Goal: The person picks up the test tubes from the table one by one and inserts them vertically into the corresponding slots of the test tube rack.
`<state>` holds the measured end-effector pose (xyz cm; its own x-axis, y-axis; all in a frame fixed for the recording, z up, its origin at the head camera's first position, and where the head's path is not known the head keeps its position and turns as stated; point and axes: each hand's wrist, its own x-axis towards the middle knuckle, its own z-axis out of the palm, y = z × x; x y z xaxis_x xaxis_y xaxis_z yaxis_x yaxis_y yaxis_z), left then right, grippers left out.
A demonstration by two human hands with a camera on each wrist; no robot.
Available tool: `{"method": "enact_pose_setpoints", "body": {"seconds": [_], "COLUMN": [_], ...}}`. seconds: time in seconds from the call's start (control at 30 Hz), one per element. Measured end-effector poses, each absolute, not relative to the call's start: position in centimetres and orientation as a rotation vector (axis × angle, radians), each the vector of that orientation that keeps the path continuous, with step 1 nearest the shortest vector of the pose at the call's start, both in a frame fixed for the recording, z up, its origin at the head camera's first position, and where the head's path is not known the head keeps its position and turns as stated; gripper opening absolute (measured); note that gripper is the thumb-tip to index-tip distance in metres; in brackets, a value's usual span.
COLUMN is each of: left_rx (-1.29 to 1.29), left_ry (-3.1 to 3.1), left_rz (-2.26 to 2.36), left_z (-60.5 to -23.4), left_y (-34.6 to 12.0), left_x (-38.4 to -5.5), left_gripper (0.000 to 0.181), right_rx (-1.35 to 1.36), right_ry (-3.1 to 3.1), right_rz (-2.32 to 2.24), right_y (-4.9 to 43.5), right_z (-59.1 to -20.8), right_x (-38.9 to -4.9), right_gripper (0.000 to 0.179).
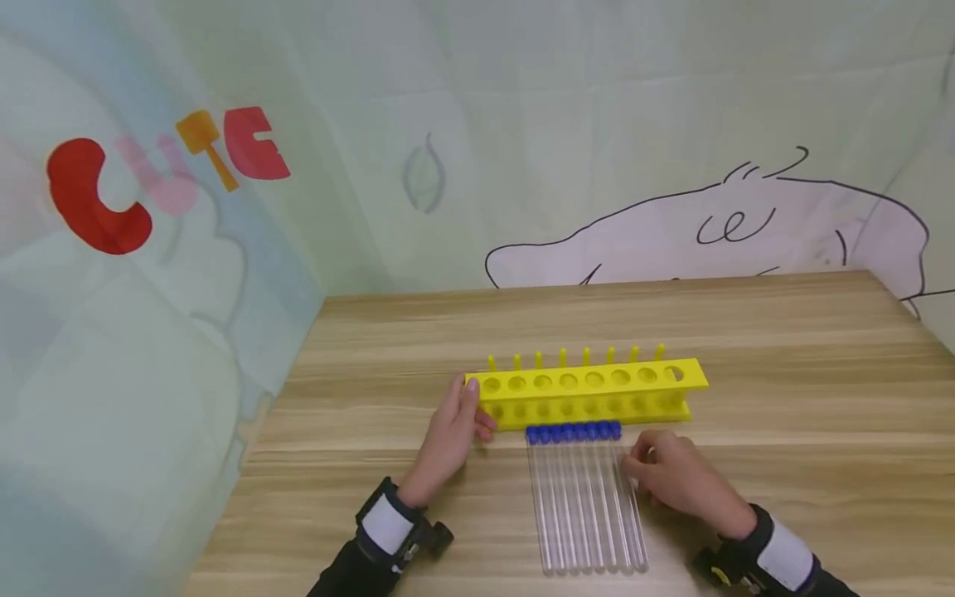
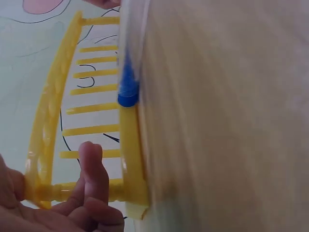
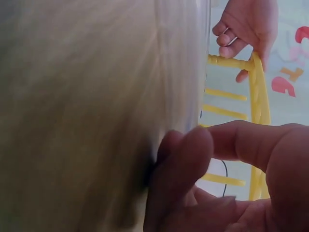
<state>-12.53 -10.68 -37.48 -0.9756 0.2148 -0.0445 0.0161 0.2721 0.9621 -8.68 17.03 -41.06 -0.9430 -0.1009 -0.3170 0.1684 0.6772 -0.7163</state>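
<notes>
A yellow test tube rack (image 1: 597, 381) stands on the wooden table, with holes in its top and pegs along its back. My left hand (image 1: 453, 423) grips the rack's left end, thumb at the top plate and fingers around the end post. In front of the rack lie several clear test tubes (image 1: 578, 506) side by side, their blue caps (image 1: 573, 433) toward it. My right hand (image 1: 679, 473) is at the rightmost tube, pinching it just below its cap with thumb and curled forefinger. In the right wrist view, the fingers (image 3: 188, 154) partly hide that contact.
The wooden table (image 1: 806, 398) reaches back to a printed cloth wall (image 1: 567, 124) with a line drawing and coloured letters. A black band with a small camera sits on each wrist (image 1: 391, 522).
</notes>
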Motion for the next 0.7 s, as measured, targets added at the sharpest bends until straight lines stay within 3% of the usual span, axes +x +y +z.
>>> {"method": "enact_pose_setpoints", "body": {"seconds": [0.27, 0.7], "left_rx": [0.216, 0.134], "left_ry": [2.466, 2.543], "left_rz": [1.746, 1.702], "left_z": [-40.5, -40.3], "left_y": [-11.0, -11.1], "left_x": [-13.5, -13.7], "left_gripper": [0.043, 0.055], "right_rx": [0.102, 0.137], "right_ry": [2.6, 2.62], "right_rz": [-1.039, -0.934], "right_y": [16.5, 16.5], "right_z": [-41.0, -40.8], "right_x": [-8.8, -8.9], "right_gripper": [0.021, 0.023]}}
